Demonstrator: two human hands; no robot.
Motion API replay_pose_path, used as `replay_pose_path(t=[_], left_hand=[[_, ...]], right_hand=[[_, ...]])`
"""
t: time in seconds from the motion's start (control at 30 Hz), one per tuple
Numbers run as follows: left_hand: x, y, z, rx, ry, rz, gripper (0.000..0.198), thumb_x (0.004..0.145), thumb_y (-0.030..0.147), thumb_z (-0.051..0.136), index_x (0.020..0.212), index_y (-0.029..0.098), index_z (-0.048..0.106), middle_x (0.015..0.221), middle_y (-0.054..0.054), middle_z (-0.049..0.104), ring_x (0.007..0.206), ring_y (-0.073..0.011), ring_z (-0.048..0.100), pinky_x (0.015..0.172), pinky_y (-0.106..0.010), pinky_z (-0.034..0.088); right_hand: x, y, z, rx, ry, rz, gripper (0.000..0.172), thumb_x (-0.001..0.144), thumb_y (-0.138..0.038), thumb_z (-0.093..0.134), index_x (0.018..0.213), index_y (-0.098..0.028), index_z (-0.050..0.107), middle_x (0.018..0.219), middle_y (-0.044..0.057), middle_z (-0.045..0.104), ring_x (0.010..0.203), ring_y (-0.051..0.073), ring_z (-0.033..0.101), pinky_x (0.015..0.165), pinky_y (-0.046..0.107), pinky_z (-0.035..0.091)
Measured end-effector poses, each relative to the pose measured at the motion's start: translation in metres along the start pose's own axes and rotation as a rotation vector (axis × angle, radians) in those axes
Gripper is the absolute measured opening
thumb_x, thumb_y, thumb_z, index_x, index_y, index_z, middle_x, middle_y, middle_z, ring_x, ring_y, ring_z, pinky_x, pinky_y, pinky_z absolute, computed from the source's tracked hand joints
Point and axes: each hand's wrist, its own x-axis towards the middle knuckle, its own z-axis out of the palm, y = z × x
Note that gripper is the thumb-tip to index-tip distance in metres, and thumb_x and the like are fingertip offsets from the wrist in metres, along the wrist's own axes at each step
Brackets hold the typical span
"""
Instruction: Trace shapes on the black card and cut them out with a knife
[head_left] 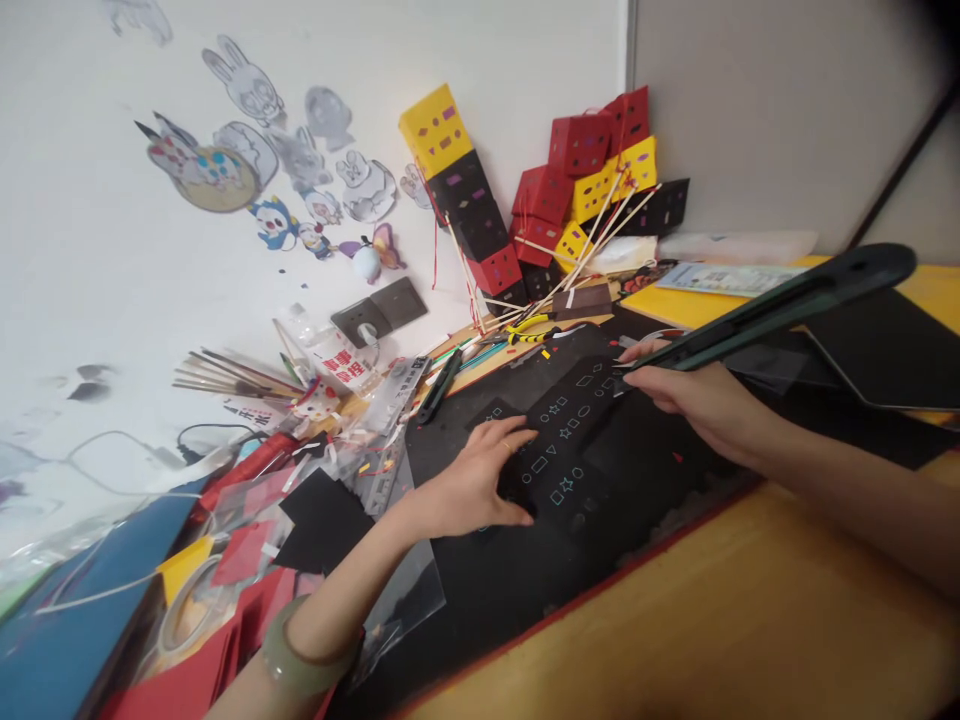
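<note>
Black paper (550,462) marked with light outlines of stars, circles, rectangles and triangles lies on a dark cutting mat (480,590). My left hand (480,478) rests on the paper's left part, fingers spread, with a ring on one finger. My right hand (675,390) is closed around a long dark green craft knife (750,315). The knife tilts up to the right, and its tip is at the paper's upper right end, by a drawn rectangle. A second dark craft knife (440,387) lies at the mat's left corner.
Stacked red, yellow and black boxes (469,210) stand by the wall with thin sticks (600,240). Yellow-handled pliers (529,328) lie behind the mat. At left are red paper (195,660), a tape roll (184,605) and a plastic bottle (330,350). A dark tablet-like slab (892,345) lies right.
</note>
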Motion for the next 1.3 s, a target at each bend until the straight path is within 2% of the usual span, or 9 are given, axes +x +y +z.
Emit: replay_pose_path(t=[0.1,0.2,0.3,0.4,0.47,0.63,0.83,1.07,1.3], left_hand=[[0.007,0.013,-0.001,0.125,-0.177,0.146,0.096,0.062,0.027,0.068,0.142,0.02,0.015,0.15,-0.01,0.009,0.137,-0.0298,0.004,0.11,-0.05,0.013],[0.02,0.021,-0.001,0.27,-0.236,0.191,0.098,0.062,0.025,0.064,0.142,0.018,0.009,0.149,-0.013,0.013,0.136,-0.0335,0.008,0.106,-0.056,0.015],[0.033,0.023,0.0,0.431,-0.226,0.228,0.081,0.07,0.017,0.055,0.141,0.013,0.017,0.146,-0.018,0.021,0.132,-0.0319,0.025,0.103,-0.049,0.028],[0.038,0.019,0.001,0.545,-0.188,0.259,0.062,0.077,0.008,0.043,0.137,0.009,0.027,0.143,-0.019,0.028,0.13,-0.0267,0.031,0.103,-0.04,0.032],[0.033,0.017,0.001,0.528,-0.162,0.252,0.062,0.077,0.013,0.046,0.136,0.009,0.03,0.143,-0.018,0.028,0.132,-0.0259,0.029,0.106,-0.038,0.029],[0.009,0.022,0.004,0.423,-0.149,0.189,0.086,0.065,0.033,0.059,0.14,0.012,0.023,0.147,-0.015,0.018,0.134,-0.0304,0.019,0.107,-0.041,0.028],[0.004,0.027,0.014,0.61,-0.138,0.262,0.058,0.08,0.02,0.045,0.135,0.004,0.033,0.141,-0.019,0.031,0.129,-0.0276,0.033,0.104,-0.038,0.034],[0.004,0.019,0.024,0.867,0.005,0.281,0.04,0.091,0.01,0.028,0.128,0.0,0.041,0.129,-0.021,0.047,0.114,-0.0271,0.052,0.086,-0.035,0.051],[-0.001,0.022,0.029,0.948,0.398,0.201,0.041,0.091,0.009,0.025,0.128,0.003,0.042,0.132,-0.019,0.043,0.118,-0.0304,0.047,0.082,-0.036,0.052]], right_hand=[[0.003,-0.003,-0.003,0.13,-0.006,0.082,0.012,0.065,-0.018,0.063,0.072,-0.022,0.054,0.057,-0.005,0.032,0.047,0.007,0.022,0.041,0.022,0.011],[0.003,-0.007,-0.005,0.191,-0.044,0.103,0.013,0.066,-0.019,0.065,0.072,-0.022,0.054,0.057,-0.005,0.03,0.047,0.007,0.022,0.041,0.023,0.009],[0.003,-0.008,-0.006,0.223,-0.086,0.098,0.013,0.067,-0.02,0.065,0.073,-0.021,0.054,0.056,-0.006,0.028,0.046,0.007,0.019,0.04,0.023,0.008],[0.003,-0.006,-0.006,0.229,-0.102,0.081,0.012,0.069,-0.022,0.065,0.074,-0.021,0.054,0.055,-0.007,0.025,0.045,0.006,0.017,0.039,0.023,0.007],[0.003,-0.005,-0.005,0.236,-0.099,0.067,0.012,0.069,-0.022,0.065,0.075,-0.021,0.054,0.055,-0.007,0.025,0.045,0.006,0.017,0.039,0.022,0.008],[0.002,-0.004,-0.006,0.234,-0.127,0.059,0.011,0.072,-0.024,0.063,0.075,-0.021,0.053,0.053,-0.008,0.024,0.044,0.005,0.017,0.039,0.022,0.009],[-0.002,-0.01,-0.004,0.218,-0.127,0.089,0.011,0.07,-0.022,0.063,0.073,-0.02,0.053,0.052,-0.009,0.024,0.043,0.005,0.016,0.039,0.022,0.007],[0.001,-0.006,-0.009,0.433,-0.243,0.162,0.01,0.07,-0.02,0.063,0.076,-0.021,0.055,0.053,-0.01,0.018,0.044,0.005,0.009,0.039,0.021,0.007],[-0.001,-0.01,-0.008,0.365,-0.242,0.043,0.014,0.071,-0.026,0.066,0.081,-0.023,0.056,0.054,-0.009,0.024,0.045,0.005,0.014,0.04,0.02,0.011]])
